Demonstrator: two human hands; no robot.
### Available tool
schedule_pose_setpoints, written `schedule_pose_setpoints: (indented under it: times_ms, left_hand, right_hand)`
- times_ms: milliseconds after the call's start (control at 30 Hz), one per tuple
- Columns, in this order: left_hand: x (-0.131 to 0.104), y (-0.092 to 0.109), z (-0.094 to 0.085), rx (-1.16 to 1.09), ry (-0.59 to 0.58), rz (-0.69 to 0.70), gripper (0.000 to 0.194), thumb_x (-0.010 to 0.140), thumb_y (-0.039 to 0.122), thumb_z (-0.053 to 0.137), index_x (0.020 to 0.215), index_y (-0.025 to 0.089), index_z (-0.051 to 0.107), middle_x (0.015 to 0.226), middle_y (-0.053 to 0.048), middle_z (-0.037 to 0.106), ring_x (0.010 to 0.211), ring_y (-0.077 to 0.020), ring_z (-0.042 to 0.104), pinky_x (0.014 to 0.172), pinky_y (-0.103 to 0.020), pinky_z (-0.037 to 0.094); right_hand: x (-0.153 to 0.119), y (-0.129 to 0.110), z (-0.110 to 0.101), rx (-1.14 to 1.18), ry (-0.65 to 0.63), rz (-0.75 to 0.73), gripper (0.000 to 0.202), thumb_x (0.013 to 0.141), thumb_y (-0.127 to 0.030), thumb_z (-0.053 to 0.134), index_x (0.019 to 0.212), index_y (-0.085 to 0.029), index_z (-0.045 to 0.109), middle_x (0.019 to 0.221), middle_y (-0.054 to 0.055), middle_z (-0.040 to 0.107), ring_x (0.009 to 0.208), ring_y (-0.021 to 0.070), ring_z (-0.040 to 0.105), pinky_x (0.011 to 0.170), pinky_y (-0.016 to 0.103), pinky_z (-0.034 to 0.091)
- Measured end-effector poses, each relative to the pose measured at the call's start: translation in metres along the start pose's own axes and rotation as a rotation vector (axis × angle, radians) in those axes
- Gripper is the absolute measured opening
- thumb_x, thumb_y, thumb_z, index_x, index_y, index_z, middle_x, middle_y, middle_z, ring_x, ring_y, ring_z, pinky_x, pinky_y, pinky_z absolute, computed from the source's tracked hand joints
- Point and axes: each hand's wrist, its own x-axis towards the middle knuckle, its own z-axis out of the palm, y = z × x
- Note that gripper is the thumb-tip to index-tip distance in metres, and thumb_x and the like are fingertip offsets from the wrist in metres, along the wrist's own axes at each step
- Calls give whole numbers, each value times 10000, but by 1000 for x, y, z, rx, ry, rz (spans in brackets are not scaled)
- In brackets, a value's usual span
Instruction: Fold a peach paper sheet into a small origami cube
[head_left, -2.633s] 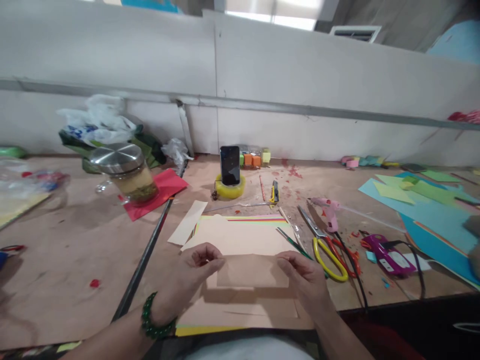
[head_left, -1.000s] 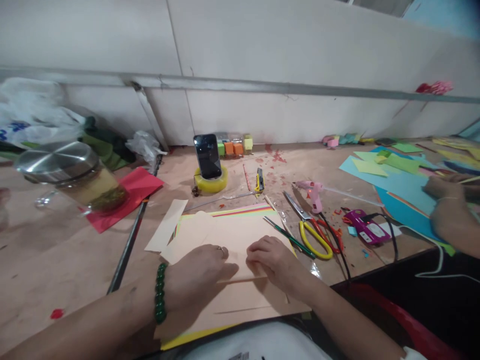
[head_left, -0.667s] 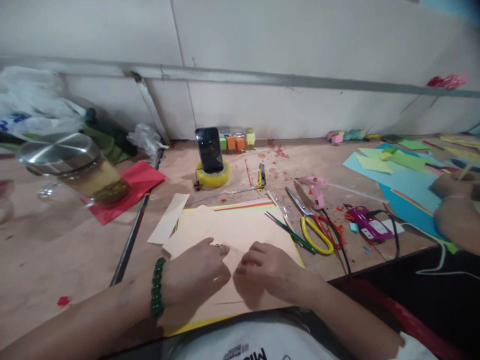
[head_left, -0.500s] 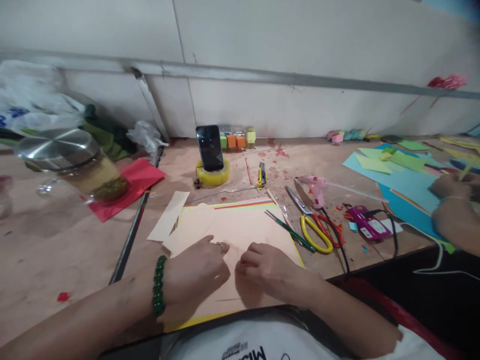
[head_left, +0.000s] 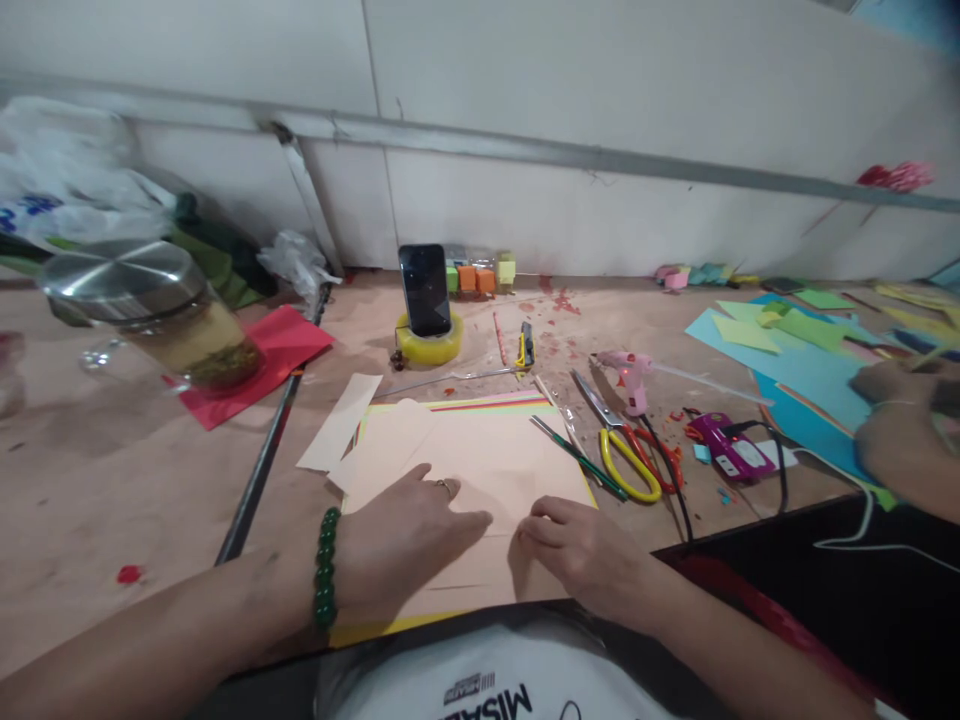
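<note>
Rests the left hand (head_left: 409, 520) low over the pale peach paper sheet (head_left: 480, 460), with fingers loosely spread, thumb stretched toward the right and nothing visibly gripped. Curls the right hand (head_left: 581, 552) near the sheet's right side, fingers bent close together and tips down at the paper — cannot tell whether pinching an edge. Has the sheet on top of a stack of coloured paper (head_left: 517, 404) directly in front of the torso, leaving a yellow margin visible along the near edge and thin bands of red, pink and green along the far edge. Wears a dark green bead bracelet (head_left: 325, 568) on the left wrist and a ring on the left hand. Has on the tabletop (head_left: 150, 480), just beside the stack's far left corner, a narrow cream paper strip (head_left: 343, 420); across the right edge, a slim dark green tool (head_left: 585, 462); farther right, metal scissors with yellow and red handles (head_left: 596, 401), then a pale pink glue gun (head_left: 632, 372). Faces, beyond the stack, a black phone (head_left: 426, 290) propped nearly upright in a yellow tape roll (head_left: 430, 348). Shows also, at far right — near light blue paper (head_left: 814, 370) — another person's hand (head_left: 900, 405)
</note>
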Motion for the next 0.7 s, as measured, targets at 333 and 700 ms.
schedule_pose_setpoints:
  times_ms: [333,700]
  left_hand:
    - [-9,4,18,-12,80,-35,197,866,219,554,985,227,710,1026,-126,678,1003,-264,611,974,-426,349]
    - [-4,14,7,16,-8,-117,263,897,213,494,905,255,754,974,-112,679,944,-252,637,974,-501,371]
  right_hand:
    - [-4,-3,5,-19,56,148,215,862,0,467,826,-140,626,772,62,599,741,188,491,628,304,404]
    - [31,-11,7,-177,-77,12,70,894,-127,582,885,-112,650,875,68,633,775,197,507,658,316,427]
